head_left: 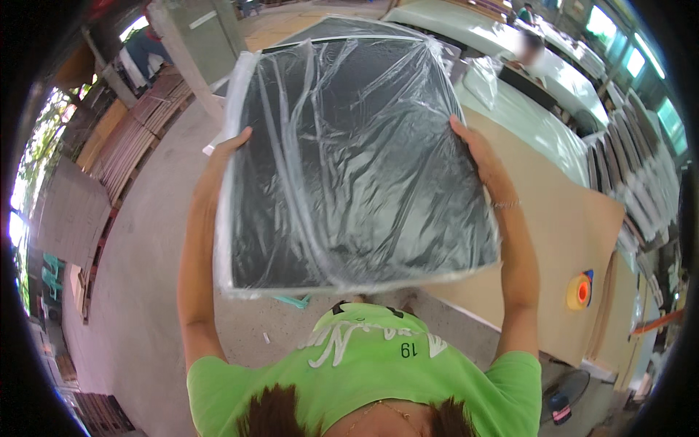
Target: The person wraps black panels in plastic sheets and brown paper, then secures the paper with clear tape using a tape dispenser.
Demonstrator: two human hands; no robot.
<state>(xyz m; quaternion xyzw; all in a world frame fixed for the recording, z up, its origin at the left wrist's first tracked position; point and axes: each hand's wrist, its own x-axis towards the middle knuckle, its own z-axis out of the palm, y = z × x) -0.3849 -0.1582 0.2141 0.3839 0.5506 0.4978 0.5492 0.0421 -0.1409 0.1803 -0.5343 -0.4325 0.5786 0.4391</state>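
A large, dark, flat rectangular panel (364, 167) wrapped in clear plastic film is held up in front of my body. My left hand (234, 141) grips its left edge, with the thumb on the front face. On the opposite side, my right hand (475, 149) clasps the right edge, its thumb also over the film. The fingers of both hands are mostly hidden behind the panel. The film is wrinkled and shiny, with loose folds running down the left half and bunching at the upper right corner.
Brown cardboard (553, 226) covers a table at the right, with a yellow tape roll (579, 291) on it. Beyond stand white-topped surfaces (524, 124), a person (530, 54) and a row of upright panels (633, 164). Stacked boards (138, 135) line the left, near a pillar (200, 51).
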